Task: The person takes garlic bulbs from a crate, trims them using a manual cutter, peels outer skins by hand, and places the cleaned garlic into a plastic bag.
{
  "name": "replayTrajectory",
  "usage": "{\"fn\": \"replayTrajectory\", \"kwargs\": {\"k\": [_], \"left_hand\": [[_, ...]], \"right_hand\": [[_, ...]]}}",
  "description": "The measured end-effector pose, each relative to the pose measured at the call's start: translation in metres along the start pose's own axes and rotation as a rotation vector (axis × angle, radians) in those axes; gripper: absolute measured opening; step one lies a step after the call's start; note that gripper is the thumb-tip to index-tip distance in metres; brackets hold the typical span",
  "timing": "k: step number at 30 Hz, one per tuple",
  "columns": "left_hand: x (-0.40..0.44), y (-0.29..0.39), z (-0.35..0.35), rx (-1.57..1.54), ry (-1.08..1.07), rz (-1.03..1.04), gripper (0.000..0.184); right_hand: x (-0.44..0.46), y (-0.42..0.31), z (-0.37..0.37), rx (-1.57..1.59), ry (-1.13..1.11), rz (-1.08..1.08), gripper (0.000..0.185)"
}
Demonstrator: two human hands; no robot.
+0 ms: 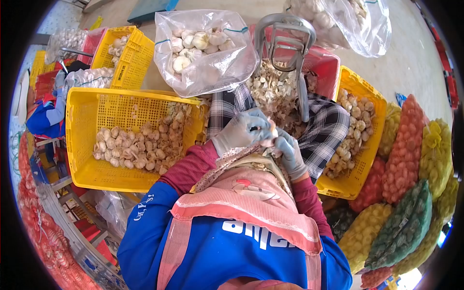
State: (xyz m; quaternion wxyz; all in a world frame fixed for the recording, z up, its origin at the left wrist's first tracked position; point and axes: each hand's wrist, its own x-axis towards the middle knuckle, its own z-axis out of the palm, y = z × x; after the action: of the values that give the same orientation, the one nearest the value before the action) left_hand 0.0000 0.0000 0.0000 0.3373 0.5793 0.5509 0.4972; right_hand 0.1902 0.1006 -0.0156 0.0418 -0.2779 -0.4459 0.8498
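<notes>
Both of my hands wear pale grey gloves and meet above my lap. My left hand is closed, its fingertips pinching a pale garlic bulb. A small dark spot shows at its fingers, too small to name. My right hand curls around the other side of the same bulb, its fingers partly hidden. Just beyond the hands, a pink tub holds a heap of garlic skins and stalks. A grey metal frame stands over this tub.
A yellow crate of untrimmed garlic stands left, another yellow crate right. Clear plastic bags of cleaned bulbs sit ahead. Filled mesh sacks crowd the right side. A co-worker in blue is at far left.
</notes>
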Motion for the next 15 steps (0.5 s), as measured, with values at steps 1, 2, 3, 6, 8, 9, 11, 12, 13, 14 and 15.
{"fn": "replayTrajectory", "kwargs": {"k": [1,2,3,6,8,9,11,12,13,14,15], "left_hand": [[0.0,0.0,0.009,0.034,0.159,-0.099,0.011],[0.0,0.001,0.013,0.069,0.318,-0.194,0.009],[-0.01,0.005,0.014,0.125,0.313,-0.24,0.01],[-0.003,-0.015,0.025,0.022,0.363,-0.25,0.013],[-0.008,-0.012,0.026,-0.493,0.424,-0.5,0.023],[-0.006,0.003,0.02,-0.928,0.484,-0.765,0.024],[-0.009,-0.018,0.022,-1.094,0.508,-0.723,0.036],[-0.001,-0.005,0.019,-0.977,0.542,-0.73,0.041],[0.005,0.004,0.018,-0.861,0.572,-0.736,0.049],[0.003,0.007,0.02,-0.92,0.44,-0.696,0.047],[0.002,0.012,0.02,-0.715,0.308,-0.586,0.049]], "right_hand": [[-0.002,-0.004,0.013,0.055,0.042,-0.059,0.07],[-0.005,-0.007,0.025,0.058,0.11,-0.071,0.066],[-0.007,0.002,0.034,0.054,0.12,-0.081,0.065],[-0.004,-0.003,0.02,-0.013,0.133,-0.135,0.069],[-0.006,-0.015,0.011,-0.126,0.101,-0.2,0.075],[-0.004,-0.015,0.007,-0.118,0.098,-0.225,0.077],[-0.004,-0.016,0.0,-0.121,0.053,-0.267,0.079],[-0.001,-0.018,0.001,-0.122,0.052,-0.272,0.079],[0.003,-0.02,0.002,-0.14,0.099,-0.3,0.078],[0.003,-0.02,0.005,-0.157,0.15,-0.32,0.076],[0.001,-0.027,0.012,-0.148,0.196,-0.291,0.072]]}}
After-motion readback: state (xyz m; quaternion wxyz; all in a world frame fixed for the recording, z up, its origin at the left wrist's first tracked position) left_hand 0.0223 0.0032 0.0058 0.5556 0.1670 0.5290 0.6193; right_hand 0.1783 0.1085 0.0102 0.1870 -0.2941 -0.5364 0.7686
